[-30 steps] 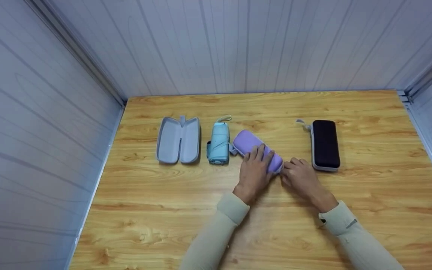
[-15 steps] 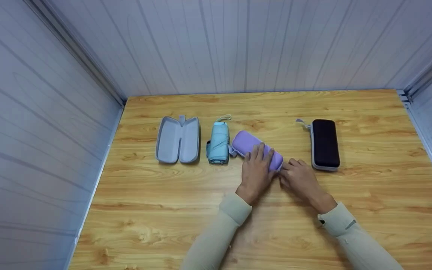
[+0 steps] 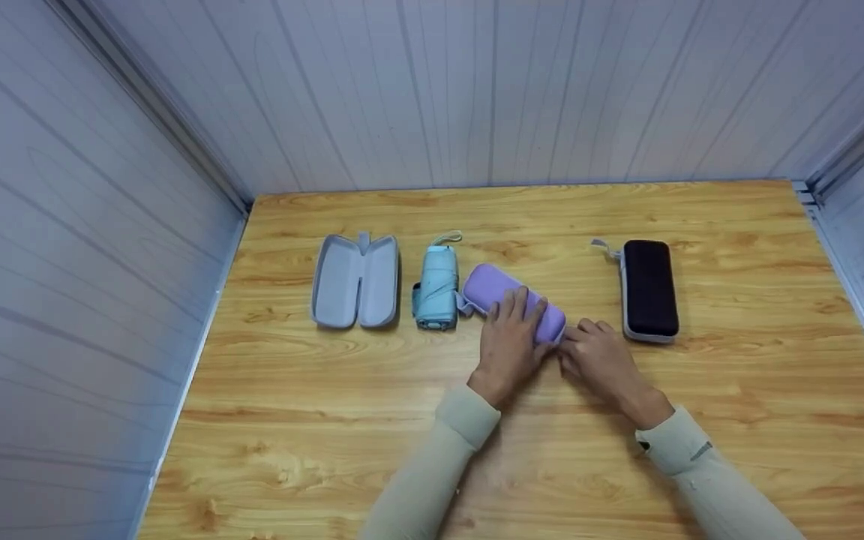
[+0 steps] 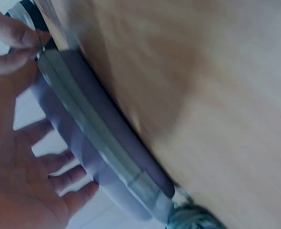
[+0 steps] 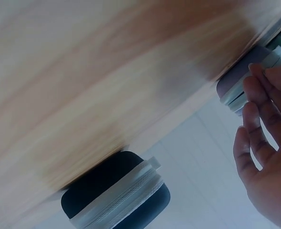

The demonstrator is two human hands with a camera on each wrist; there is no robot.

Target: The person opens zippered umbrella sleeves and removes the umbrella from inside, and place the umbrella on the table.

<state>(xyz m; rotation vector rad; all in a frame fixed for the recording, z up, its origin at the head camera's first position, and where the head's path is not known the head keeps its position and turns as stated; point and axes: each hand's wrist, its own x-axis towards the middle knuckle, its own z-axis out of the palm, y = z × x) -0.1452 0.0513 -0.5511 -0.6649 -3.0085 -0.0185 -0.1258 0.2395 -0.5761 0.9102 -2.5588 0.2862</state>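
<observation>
A purple zippered hard case lies slanted on the table, its grey zipper band visible along the side in the left wrist view. My left hand holds it, fingers spread over the top and thumb by the near end. At that near corner my right hand pinches the small zipper pull between thumb and forefinger. A dark slit shows in the band there in the right wrist view. The case's grey fabric tab is at the other end, beside a light blue folded umbrella.
Left of the umbrella, a grey case lies spread open, its two halves facing up. A black zippered case with a grey strap lies to the right. Pale panel walls stand behind the wooden table and along its sides.
The far end of the purple case has shifted very slightly toward me. Both hands stay at the case in nearly the same places, and the other objects have not moved.
</observation>
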